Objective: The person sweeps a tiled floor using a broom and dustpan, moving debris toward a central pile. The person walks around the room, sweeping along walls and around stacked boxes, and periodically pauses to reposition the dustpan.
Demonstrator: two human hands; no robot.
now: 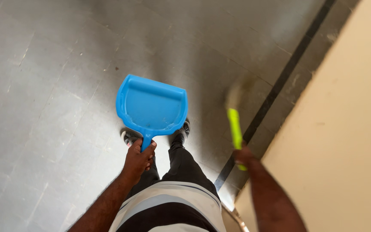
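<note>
The left hand [138,159] is clamping the blue dustpan [152,106] handle; the right hand [242,157] is gripping the blurred green broom [235,127]; sweeping seems underway over the floor [52,99].

Blue plastic dustpan [152,106]: 1 piece, held by its short handle, pan facing up, centre-left above grey floor. Yellow-green brush [235,129]: blurred, right of dustpan, bristles pointing far.

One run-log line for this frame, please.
left hand: grips blue dustpan by handle, held over grey tiled floor | right hand: grips blurred yellow-green brush near cream wall
</note>
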